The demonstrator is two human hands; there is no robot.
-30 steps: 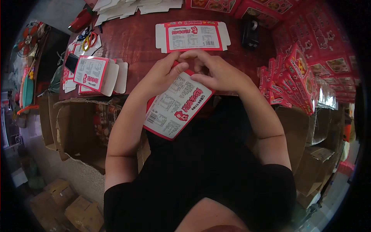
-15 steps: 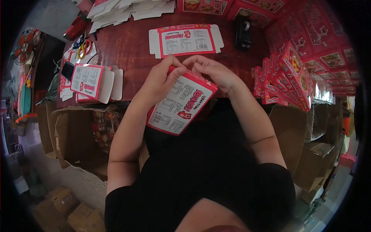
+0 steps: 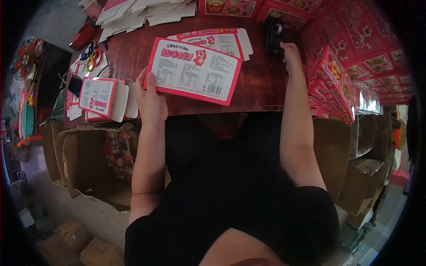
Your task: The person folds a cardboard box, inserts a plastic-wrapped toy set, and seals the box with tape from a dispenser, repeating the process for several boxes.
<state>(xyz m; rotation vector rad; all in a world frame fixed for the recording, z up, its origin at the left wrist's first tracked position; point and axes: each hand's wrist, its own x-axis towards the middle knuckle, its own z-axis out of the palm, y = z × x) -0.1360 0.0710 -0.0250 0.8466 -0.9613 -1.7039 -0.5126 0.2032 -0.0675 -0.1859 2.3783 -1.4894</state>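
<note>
My left hand [image 3: 151, 95] grips the left end of a red and white printed carton [image 3: 195, 68], thumb on top, and holds it tilted with its text side up. At the near end of a black tape dispenser [image 3: 274, 37], my right hand [image 3: 290, 55] has its fingers pinched together. Any tape between those fingers is too small to see. Behind the held carton lies a flattened carton [image 3: 243, 42] with white end flaps, partly covered by it.
Several unfolded cartons [image 3: 146, 13] are piled at the back left. Scissors [image 3: 94, 60], a phone [image 3: 75, 85] and a small open carton [image 3: 96, 95] lie at the left. Filled-looking red boxes [image 3: 333, 84] are stacked at the right. Cardboard boxes [image 3: 97, 166] stand below the table edge.
The carton, held by both hands near my lap, has moved up over the table and turned round in my left hand. My right hand has left it and reached right to the tape dispenser.
</note>
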